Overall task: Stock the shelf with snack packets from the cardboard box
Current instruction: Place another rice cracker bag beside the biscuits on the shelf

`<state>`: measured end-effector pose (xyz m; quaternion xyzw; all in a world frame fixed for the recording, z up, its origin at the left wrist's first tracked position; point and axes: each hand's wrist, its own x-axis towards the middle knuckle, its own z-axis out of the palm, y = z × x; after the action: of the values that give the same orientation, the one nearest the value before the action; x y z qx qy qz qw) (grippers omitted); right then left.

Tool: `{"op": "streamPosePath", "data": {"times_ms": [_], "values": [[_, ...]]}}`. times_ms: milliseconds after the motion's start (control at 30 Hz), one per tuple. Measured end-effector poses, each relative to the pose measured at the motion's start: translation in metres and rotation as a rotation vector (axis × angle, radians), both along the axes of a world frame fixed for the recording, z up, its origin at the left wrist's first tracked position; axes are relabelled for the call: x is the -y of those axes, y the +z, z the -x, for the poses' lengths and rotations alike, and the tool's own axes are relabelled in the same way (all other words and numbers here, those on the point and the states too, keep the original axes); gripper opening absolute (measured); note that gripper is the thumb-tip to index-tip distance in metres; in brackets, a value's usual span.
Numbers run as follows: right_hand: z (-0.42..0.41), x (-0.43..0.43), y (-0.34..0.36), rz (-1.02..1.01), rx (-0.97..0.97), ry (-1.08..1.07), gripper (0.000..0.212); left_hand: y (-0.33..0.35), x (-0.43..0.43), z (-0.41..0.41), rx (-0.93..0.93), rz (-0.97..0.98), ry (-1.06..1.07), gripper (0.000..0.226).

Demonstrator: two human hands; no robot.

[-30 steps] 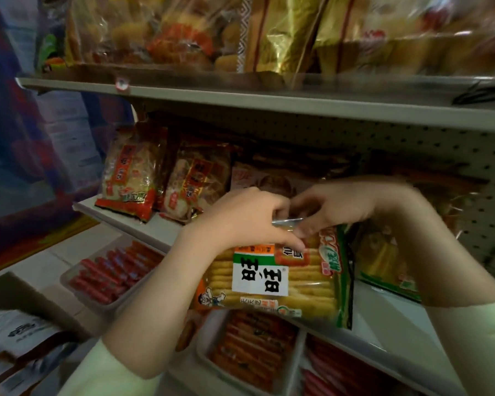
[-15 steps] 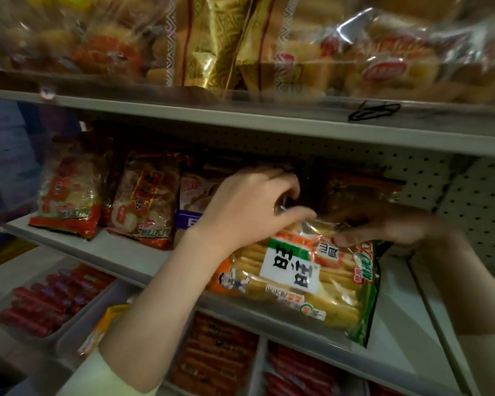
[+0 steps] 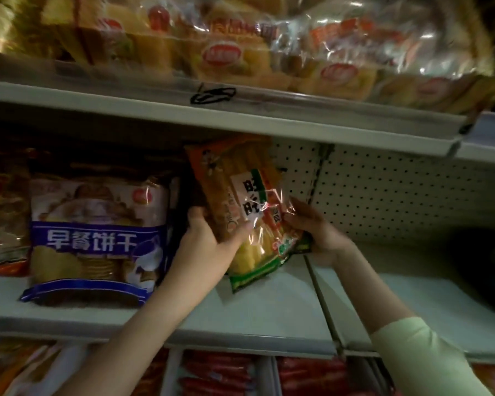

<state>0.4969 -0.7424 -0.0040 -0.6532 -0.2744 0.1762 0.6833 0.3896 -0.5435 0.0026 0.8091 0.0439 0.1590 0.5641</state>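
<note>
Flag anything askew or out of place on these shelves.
The yellow snack packet is tilted, not upright, gripped by the left hand and right hand. A black loop lies on the edge of the upper shelf, and it does not look like stock.

Dim light falls on a pale metal store rack, where the upper shelf (image 3: 240, 121) crosses the top of the frame, a white perforated back panel (image 3: 397, 195) fills centre right, and the middle shelf (image 3: 269, 307) darkens toward the right edge.
</note>
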Motion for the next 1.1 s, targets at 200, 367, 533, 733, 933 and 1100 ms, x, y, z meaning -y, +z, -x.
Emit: {"op": "streamPosePath", "data": {"times_ms": [200,367,533,733,933,1100], "values": [[0.002,-0.006,-0.012,0.225,0.022,0.028,0.057,-0.006,-0.003,-0.024,-0.044,-0.019,-0.029,0.052],[0.007,-0.02,-0.007,0.392,0.183,-0.015,0.033,-0.017,-0.012,-0.04,-0.096,-0.056,-0.033,0.053],[0.01,-0.026,-0.003,0.44,0.203,-0.027,0.031,-0.027,-0.013,-0.043,-0.127,-0.116,0.036,0.053],[0.015,-0.033,-0.001,0.48,0.323,-0.356,0.067,-0.036,-0.012,-0.032,0.09,-0.321,0.14,0.074],[0.04,-0.059,0.011,0.633,0.875,-0.723,0.071,-0.02,-0.012,-0.016,0.376,-0.56,0.173,0.047],[0.074,-0.111,0.015,0.477,1.213,-0.625,0.046,-0.005,-0.044,0.014,0.446,-0.617,0.137,0.032]]}}
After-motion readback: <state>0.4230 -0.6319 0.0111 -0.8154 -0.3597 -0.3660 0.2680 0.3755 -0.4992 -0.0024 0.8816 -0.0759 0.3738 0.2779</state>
